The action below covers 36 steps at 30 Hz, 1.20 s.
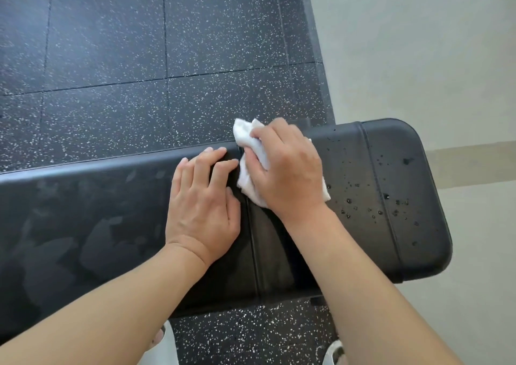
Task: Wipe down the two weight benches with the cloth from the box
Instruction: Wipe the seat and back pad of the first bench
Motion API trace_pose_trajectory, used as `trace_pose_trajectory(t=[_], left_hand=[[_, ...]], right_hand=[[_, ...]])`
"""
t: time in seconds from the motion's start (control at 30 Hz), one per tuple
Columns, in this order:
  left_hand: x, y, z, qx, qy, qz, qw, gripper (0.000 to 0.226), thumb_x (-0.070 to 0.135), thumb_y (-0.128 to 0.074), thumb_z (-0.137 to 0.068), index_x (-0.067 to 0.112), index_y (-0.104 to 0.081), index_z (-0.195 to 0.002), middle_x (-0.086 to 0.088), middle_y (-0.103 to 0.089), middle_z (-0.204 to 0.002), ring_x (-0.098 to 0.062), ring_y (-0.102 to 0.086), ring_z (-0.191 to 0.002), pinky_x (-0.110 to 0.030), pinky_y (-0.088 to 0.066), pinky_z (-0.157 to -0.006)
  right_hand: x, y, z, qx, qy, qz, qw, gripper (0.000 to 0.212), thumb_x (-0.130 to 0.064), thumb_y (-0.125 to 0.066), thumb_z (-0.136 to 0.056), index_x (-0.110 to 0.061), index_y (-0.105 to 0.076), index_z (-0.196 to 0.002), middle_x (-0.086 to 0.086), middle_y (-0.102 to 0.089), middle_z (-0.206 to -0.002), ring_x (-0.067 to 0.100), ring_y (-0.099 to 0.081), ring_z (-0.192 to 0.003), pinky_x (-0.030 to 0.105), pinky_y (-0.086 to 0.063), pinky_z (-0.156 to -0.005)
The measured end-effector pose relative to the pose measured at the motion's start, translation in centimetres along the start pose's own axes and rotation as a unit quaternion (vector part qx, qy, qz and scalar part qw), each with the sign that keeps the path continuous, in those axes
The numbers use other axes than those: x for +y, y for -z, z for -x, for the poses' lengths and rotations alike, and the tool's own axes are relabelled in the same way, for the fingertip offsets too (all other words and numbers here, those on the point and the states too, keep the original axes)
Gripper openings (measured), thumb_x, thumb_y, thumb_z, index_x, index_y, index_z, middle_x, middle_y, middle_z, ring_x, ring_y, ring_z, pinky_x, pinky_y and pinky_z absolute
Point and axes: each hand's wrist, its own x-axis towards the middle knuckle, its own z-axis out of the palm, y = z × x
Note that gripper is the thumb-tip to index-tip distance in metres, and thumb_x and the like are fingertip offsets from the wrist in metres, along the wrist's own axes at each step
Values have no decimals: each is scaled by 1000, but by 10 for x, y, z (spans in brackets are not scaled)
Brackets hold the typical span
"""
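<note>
White cloth (pixel 251 166) under right hand (pixel 290 172) — on black bench (pixel 391 197)

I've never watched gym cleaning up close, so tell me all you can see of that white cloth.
The white cloth looks like soft, thin fabric, crumpled into a loose wad. It lies on the black padded bench, over the seam between two pads, one corner poking past the far edge. The right hand covers most of it, fingers curled over it. The left hand rests just beside it.
</note>
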Motion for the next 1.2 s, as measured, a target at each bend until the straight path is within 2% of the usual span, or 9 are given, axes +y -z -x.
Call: trace_pose_trajectory(t=[0.1,0.2,0.27,0.33,0.43,0.57,0.73,0.87,1.2], left_hand=[[-1,-3,0,-4,-6,-8,1000,45,20,-45,-91,12,-59,-133,-10,-50,-148,-36,-48,-140,-57,-27,-125],[-2,-3,0,-7,-6,-7,1000,45,21,-43,-92,13,-58,-133,-10,-50,-148,-36,-47,-141,-57,-26,-125],[-1,-2,1,-11,-3,-6,1000,45,20,-44,-91,12,-59,-133,-11,-50,-147,-37,-48,-141,-57,-26,-125],[-1,0,1,-13,-1,-1,1000,45,21,-43,-91,11,-60,-132,-12,-52,-147,-38,-48,-140,-59,-27,-124],[0,-1,0,-11,5,13,1000,44,24,-43,-93,7,-63,-128,-15,-56,-146,-42,-50,-138,-62,-30,-121],[1,0,1,-14,0,4,1000,45,21,-44,-92,8,-62,-130,-15,-54,-147,-41,-49,-139,-62,-30,-122],[0,-1,0,-25,0,-8,1000,45,18,-46,-91,10,-60,-133,-12,-52,-148,-38,-48,-142,-59,-27,-124],[-1,0,1,-19,-1,-6,1000,46,21,-41,-92,9,-60,-133,-12,-52,-147,-39,-49,-141,-60,-27,-124],[1,-2,0,-11,3,-26,1000,49,21,-40,-90,9,-62,-132,-12,-53,-147,-38,-50,-138,-60,-31,-121]], right_hand=[[40,23,4,14,-8,29,999,19,-30,-68,-92,-17,-73,-106,3,-64,-98,27,-62,-88,42,-51,-70],[66,37,-7,65,-131,51,988,17,-28,-68,-92,-16,-74,-102,4,-64,-97,30,-63,-86,40,-52,-68],[49,28,-13,51,-169,97,979,17,-29,-63,-92,-18,-72,-101,5,-63,-99,31,-62,-88,42,-49,-70],[12,9,-14,-1,-134,117,984,21,-33,-55,-93,-24,-70,-103,1,-61,-103,27,-58,-90,43,-47,-74],[-30,-14,-7,-10,-61,16,998,14,-27,-63,-93,-16,-71,-97,4,-62,-96,28,-57,-83,42,-44,-69],[-7,-2,-4,-9,-21,-5,1000,18,-28,-62,-95,-14,-73,-97,5,-61,-94,29,-58,-82,46,-48,-67],[57,31,2,67,-102,31,992,19,-25,-67,-95,-15,-75,-108,5,-63,-96,28,-62,-84,41,-53,-69],[41,25,1,68,-154,56,984,14,-23,-69,-92,-15,-72,-103,4,-63,-96,27,-58,-80,42,-49,-68],[12,8,12,18,-53,-14,998,11,-28,-64,-94,-17,-67,-95,-1,-58,-91,24,-53,-78,41,-45,-65]])
